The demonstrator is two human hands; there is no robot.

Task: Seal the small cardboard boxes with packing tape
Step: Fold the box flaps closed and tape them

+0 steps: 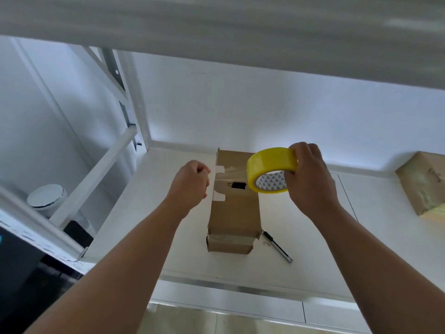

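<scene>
From the head camera, the only view I have, I look down on a long brown cardboard box (234,213) lying on a white shelf board (144,213), with its near end towards me and its far end close to the back wall. The near end already shows bands of tape.

My right hand (310,179) grips a yellow roll of packing tape (272,173) above the right side of the box, fingers over the outer rim and thumb under it. My left hand (190,184) is curled tight just left of the box and seems to pinch the free end of a strip of clear tape (224,179). The strip runs from the roll across the top of the box. I cannot tell whether it touches the cardboard yet.

A slim silver and black utility knife (277,247) lies on the board just beside the box's near right corner. A second tape-wrapped parcel (423,184) sits well apart to the right.

I judge the box light and fairly stiff, likely to slide under a sideways pull, so I would press it from above while laying the strip. The tape is thin and sticky and will fold onto itself if it goes slack, so I would keep it taut, holding it only at its end and by the roll's rim.
</scene>
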